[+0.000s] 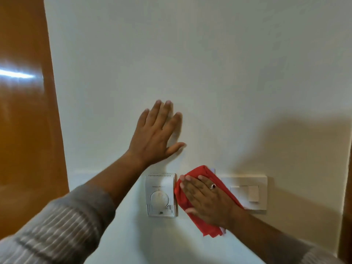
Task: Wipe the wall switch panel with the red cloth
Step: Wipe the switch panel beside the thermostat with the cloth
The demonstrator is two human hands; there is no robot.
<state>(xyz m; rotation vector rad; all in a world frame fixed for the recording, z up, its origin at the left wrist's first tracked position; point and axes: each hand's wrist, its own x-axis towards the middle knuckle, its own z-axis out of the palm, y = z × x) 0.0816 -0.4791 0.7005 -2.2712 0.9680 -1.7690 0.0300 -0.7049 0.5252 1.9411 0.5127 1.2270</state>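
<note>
The white wall switch panel is mounted low on the cream wall, its right part with rocker switches visible. My right hand lies flat on the red cloth, pressing it against the wall over the panel's left part, which is hidden. The cloth hangs down below my palm. My left hand rests flat on the bare wall above and to the left, fingers spread, holding nothing.
A white thermostat with a round dial sits just left of the cloth, touching its edge. A glossy brown wooden door fills the left side. Another brown edge runs down the far right.
</note>
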